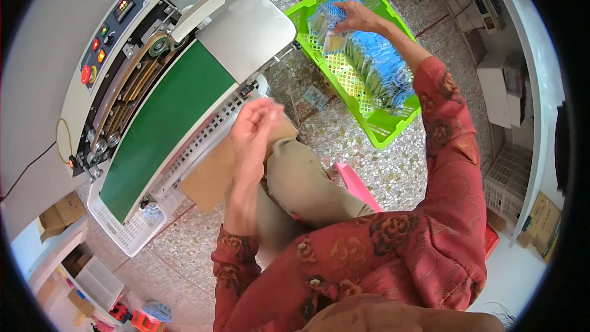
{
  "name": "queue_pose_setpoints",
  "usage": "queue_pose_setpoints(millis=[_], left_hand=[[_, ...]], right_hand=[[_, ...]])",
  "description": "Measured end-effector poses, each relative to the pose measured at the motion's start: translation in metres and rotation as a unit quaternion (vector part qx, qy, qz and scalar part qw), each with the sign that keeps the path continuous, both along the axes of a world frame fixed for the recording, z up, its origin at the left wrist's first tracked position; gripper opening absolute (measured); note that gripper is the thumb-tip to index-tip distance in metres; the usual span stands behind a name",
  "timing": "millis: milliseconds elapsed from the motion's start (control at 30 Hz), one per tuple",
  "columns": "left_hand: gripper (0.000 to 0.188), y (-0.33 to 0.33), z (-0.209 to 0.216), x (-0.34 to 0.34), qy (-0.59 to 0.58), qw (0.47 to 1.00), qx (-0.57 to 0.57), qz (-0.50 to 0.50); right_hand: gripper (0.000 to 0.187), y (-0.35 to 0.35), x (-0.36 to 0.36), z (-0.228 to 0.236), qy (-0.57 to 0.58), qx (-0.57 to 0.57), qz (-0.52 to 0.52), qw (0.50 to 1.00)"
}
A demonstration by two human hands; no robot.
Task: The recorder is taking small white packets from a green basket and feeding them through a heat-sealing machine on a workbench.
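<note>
My right hand (356, 17) reaches into the far end of a bright green plastic basket (376, 135). Its fingers close on clear plastic packets (335, 42) with blue-and-white ends. A long row of similar packets (382, 64) leans together inside the basket. Over my knee, at the near edge of the belt machine, my left hand (255, 128) hangs in the air. Its fingers are curled together, slightly smeared at the tips, and nothing shows in them.
A band sealing machine with a green belt (169, 120), a steel end plate (249, 27) and a control panel (110, 34) stands at left. Cardboard (212, 172) lies beneath its edge. A pink object (357, 185) is near my leg. Shelving with crates (511, 175) lines the right.
</note>
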State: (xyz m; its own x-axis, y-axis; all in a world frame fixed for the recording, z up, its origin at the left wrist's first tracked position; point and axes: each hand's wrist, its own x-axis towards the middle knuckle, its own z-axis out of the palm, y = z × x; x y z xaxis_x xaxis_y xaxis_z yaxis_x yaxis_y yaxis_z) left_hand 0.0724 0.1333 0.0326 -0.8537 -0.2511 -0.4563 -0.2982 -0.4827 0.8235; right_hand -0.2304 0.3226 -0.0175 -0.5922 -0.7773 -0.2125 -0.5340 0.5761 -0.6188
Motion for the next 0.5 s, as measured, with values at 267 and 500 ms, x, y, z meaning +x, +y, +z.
queue_pose_setpoints(millis=[267, 500], left_hand=[[0.083, 0.017, 0.004, -0.044, 0.137, 0.943, -0.290, -0.084], [0.080, 0.012, 0.020, -0.036, 0.204, 0.968, -0.074, -0.126]], right_hand=[[0.035, -0.014, 0.085, 0.110, -0.231, -0.054, 0.044, 0.970], [0.051, -0.052, 0.118, 0.146, -0.246, -0.043, 0.098, 0.963]])
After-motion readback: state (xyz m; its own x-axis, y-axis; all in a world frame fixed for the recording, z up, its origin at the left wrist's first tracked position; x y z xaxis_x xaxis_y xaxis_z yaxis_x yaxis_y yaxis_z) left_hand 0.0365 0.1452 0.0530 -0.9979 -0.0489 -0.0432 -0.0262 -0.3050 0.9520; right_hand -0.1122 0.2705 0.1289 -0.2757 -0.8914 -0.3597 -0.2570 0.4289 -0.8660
